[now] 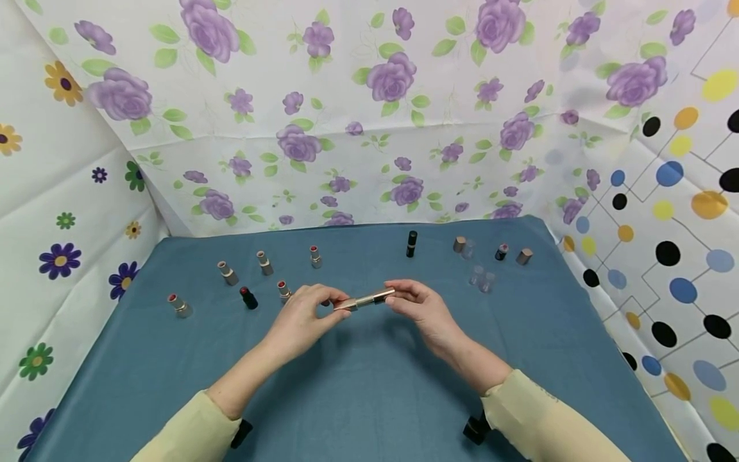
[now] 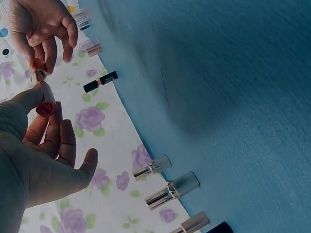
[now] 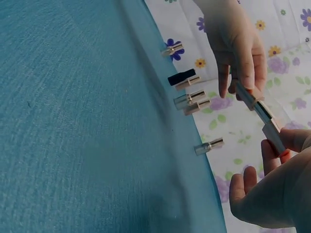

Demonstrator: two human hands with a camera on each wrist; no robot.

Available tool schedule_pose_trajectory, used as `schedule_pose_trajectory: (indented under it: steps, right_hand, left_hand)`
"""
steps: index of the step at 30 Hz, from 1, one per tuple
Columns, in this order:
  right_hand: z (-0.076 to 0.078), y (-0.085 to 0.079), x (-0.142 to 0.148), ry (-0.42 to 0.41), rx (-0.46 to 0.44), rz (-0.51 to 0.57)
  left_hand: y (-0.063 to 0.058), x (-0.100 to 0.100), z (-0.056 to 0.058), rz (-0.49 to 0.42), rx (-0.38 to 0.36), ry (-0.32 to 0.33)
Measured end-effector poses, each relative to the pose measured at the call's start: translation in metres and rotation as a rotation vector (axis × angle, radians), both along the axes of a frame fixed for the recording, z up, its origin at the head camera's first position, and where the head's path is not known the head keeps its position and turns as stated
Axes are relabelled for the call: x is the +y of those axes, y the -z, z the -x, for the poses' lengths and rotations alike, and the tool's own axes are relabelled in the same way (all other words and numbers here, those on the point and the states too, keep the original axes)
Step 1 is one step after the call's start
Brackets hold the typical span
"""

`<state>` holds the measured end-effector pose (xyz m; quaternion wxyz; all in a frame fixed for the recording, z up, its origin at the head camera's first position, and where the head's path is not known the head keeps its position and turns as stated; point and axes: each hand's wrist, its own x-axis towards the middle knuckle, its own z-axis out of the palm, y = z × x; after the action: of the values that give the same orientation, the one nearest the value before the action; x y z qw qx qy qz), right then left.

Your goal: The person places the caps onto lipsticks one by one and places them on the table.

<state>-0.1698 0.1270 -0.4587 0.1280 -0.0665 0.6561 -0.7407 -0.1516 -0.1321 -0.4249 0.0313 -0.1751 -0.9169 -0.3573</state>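
Note:
Between my two hands, above the blue cloth, a slim metallic lipstick tube [image 1: 366, 299] is held slightly slanted. My left hand [image 1: 305, 321] pinches its left end with thumb and fingers, and the red end face shows in the left wrist view. At the other end, my right hand [image 1: 428, 319] grips the tube's tip [image 3: 275, 137] between thumb and index finger. The right hand's other fingers are loosely bent, as the right wrist view shows. Just behind the left hand stands a lipstick [image 1: 283, 291] with a clear base, partly covered by it.
Several uncapped lipsticks stand to the left, among them a black one [image 1: 249, 298] and a grey-based one [image 1: 179, 306]. A black tube [image 1: 411, 244] stands at the back. Toward the right are brownish caps [image 1: 524, 256], clear caps [image 1: 486, 282] and a dark lipstick [image 1: 501, 251]. Patterned sheets [image 1: 346, 141] border the blue table [image 1: 369, 398].

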Motion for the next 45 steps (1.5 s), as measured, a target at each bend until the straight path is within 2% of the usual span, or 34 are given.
schedule_pose_trajectory:
  steps: [9, 23, 29, 34, 41, 45]
  right_hand:
    - [-0.001, 0.000, -0.007, -0.055, 0.020, 0.012]
    - [-0.003, 0.000, -0.013, -0.054, 0.029, -0.003]
    - [-0.003, 0.001, -0.014, -0.058, 0.092, -0.075]
    - [-0.004, 0.001, -0.016, -0.059, 0.159, -0.153]
    - [-0.004, 0.002, -0.014, -0.063, 0.169, -0.206]
    - [-0.003, 0.002, -0.007, -0.087, 0.190, -0.266]
  left_hand:
    - [0.003, 0.004, 0.001, -0.019, -0.016, 0.008]
    - [0.004, 0.009, 0.000, -0.001, -0.055, 0.021]
    - [0.007, 0.014, 0.002, 0.028, -0.097, 0.032]
    - [0.011, 0.018, 0.002, 0.039, -0.098, 0.042]
    - [0.015, 0.025, 0.003, 0.063, -0.092, 0.057]
    - [0.018, 0.030, 0.007, 0.083, -0.120, 0.051]
